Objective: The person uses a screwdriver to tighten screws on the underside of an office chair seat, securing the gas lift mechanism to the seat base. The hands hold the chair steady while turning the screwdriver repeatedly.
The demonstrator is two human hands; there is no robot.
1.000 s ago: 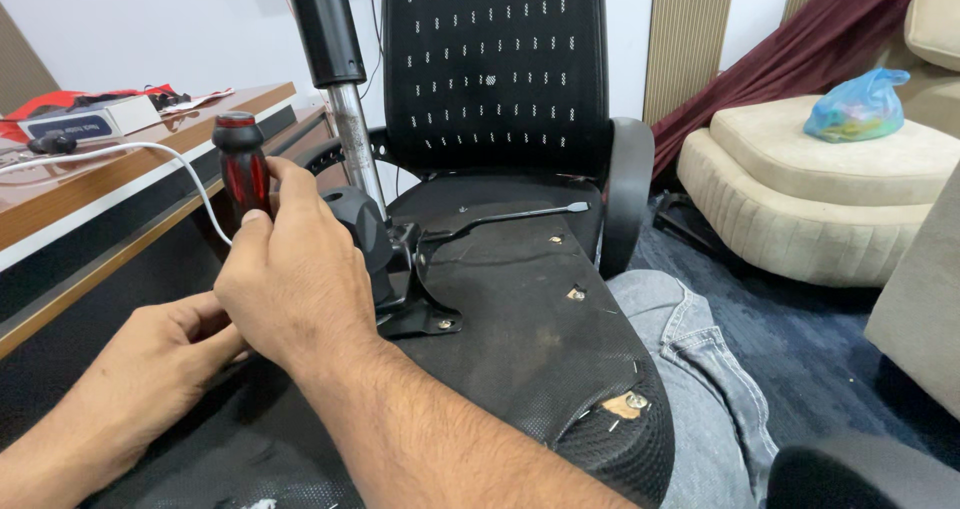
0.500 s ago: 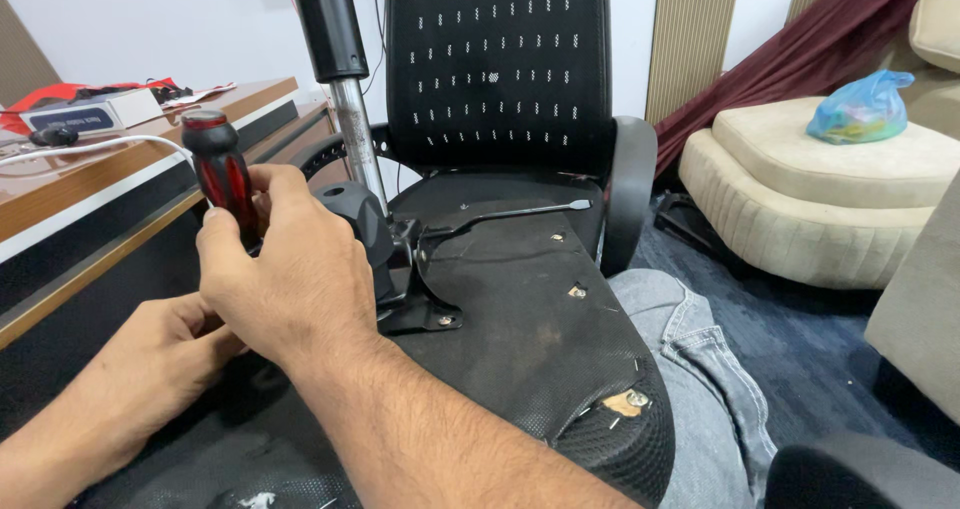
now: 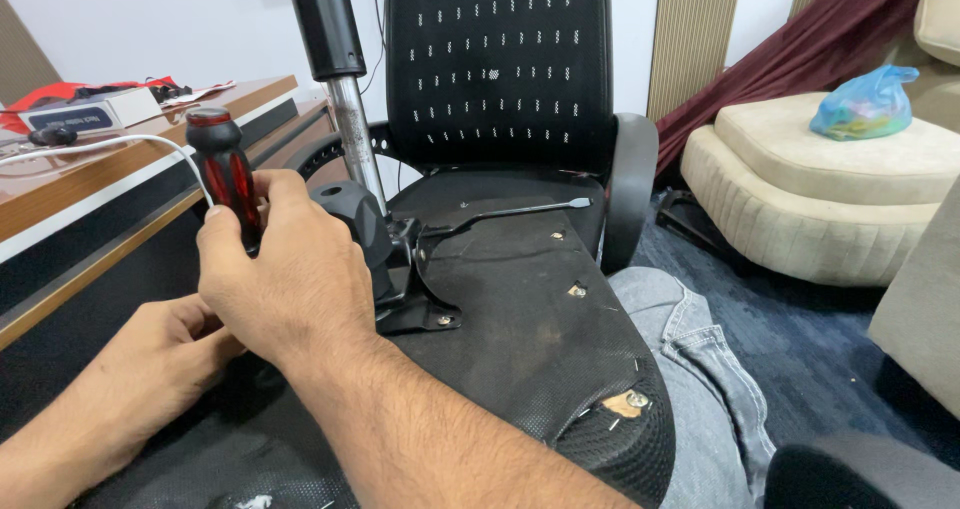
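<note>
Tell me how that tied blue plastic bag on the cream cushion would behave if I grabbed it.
The blue plastic bag looks thin and crinkled, so probably floppy and light. Its knotted top likely gives a handy grip. It slumps on the cream cushion, so it seems unlikely to roll.

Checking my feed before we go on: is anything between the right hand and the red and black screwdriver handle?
No. The right hand is already wrapped around the screwdriver handle, nothing between them. The left hand sits just below. The tip is hidden behind the hands.

Red-and-black screwdriver handle (image 3: 225, 174), black perforated chair back (image 3: 497, 64), cream sofa (image 3: 830, 184)
</note>
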